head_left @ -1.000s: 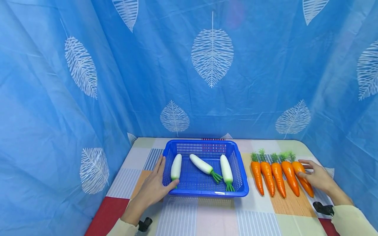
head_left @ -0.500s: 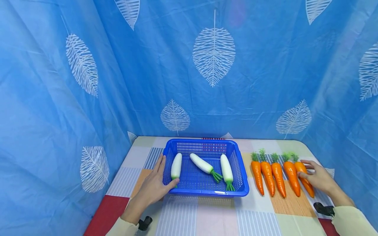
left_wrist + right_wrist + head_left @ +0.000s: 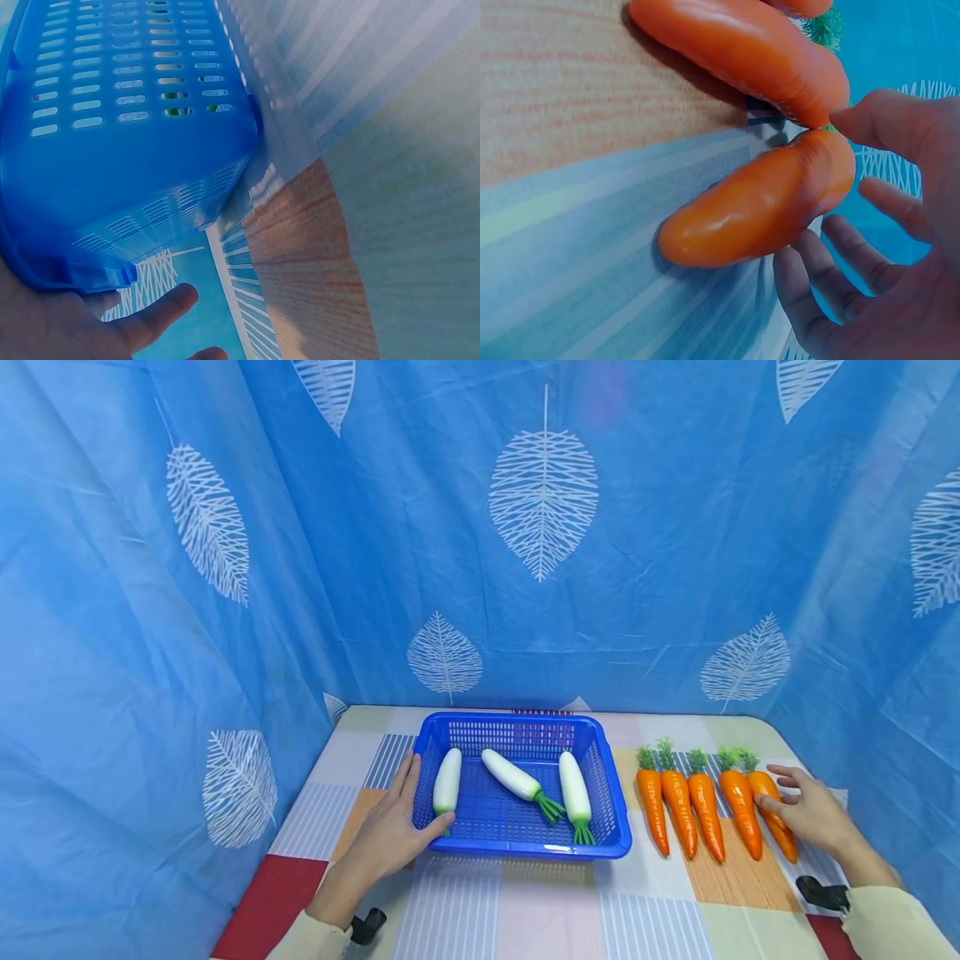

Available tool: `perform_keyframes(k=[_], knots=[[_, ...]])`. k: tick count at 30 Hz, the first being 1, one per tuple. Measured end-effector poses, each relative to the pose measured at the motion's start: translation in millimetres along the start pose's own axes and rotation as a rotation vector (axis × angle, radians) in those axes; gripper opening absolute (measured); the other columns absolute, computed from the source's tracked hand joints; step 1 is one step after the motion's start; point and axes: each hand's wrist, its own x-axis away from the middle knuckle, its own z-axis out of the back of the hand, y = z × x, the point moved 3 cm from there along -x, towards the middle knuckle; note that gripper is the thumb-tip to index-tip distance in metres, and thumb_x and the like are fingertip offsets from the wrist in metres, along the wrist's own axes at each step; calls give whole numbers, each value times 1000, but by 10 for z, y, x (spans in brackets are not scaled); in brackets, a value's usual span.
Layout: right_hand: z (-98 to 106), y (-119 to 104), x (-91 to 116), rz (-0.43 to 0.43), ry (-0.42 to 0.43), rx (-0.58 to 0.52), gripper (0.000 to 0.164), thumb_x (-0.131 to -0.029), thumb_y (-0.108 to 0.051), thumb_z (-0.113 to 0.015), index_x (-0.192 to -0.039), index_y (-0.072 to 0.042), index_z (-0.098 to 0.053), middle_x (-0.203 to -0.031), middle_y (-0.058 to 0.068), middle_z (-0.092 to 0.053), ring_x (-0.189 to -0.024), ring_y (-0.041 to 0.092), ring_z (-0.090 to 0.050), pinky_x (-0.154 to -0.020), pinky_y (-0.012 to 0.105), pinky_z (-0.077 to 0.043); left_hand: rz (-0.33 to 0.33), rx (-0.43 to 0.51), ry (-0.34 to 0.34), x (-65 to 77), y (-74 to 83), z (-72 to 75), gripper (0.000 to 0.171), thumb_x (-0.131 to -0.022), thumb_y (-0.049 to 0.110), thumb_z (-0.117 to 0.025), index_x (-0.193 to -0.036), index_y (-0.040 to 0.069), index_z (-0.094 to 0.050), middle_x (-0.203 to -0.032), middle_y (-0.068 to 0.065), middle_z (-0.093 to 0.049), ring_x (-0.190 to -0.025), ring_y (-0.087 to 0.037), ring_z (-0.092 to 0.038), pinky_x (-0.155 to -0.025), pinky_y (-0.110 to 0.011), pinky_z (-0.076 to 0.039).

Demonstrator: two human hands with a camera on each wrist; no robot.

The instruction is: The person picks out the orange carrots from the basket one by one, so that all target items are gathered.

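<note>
A blue plastic basket [image 3: 525, 850] with perforated walls holds three white radishes with green tops: one radish [image 3: 447, 781] at the left, another radish [image 3: 512, 775] slanted in the middle, a third radish [image 3: 575, 789] at the right. My left hand [image 3: 388, 835] rests along the basket's left side, fingers extended outside and thumb over the front left corner. To the right, several orange carrots lie in a row. My right hand [image 3: 813, 814] straddles the rightmost carrot [image 3: 742, 210], thumb by its upper left side and loosely spread fingers on the other. The neighbouring carrot [image 3: 741, 814] lies close beside it.
The other carrots [image 3: 681, 810] lie between that pair and the basket, leafy tops pointing away. A checked, patchwork-patterned cloth [image 3: 551, 910] covers the table. Blue curtains [image 3: 630, 610] with white leaf prints enclose the back and both sides.
The two rightmost carrots have shifted slightly right, widening the gap to the third carrot. My right index finger sits a little farther off the carrot. The left hand stays at the basket.
</note>
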Motion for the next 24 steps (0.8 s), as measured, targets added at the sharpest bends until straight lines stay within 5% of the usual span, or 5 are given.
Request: perform_keyframes(k=[11, 24], knots=[[-4, -215, 108, 49, 109, 55, 78, -116, -37, -70, -166, 15, -41, -154, 52, -43, -127, 71, -51, -96, 82, -62, -3, -2, -10, 2, 7, 13, 122, -105, 77, -69, -189, 13, -7, -199, -17, -5, -169, -61, -44, -124, -85, -50], [-91, -919, 280, 160, 248, 16, 69, -114, -28, -72, -166, 10, -47, -158, 50, -43, -137, 69, -43, -100, 90, -46, 21, -59, -27, 16, -46, 111, 121, -107, 72, -71, -188, 10, -7, -199, -18, -4, -171, -61, -38, -129, -85, -43]])
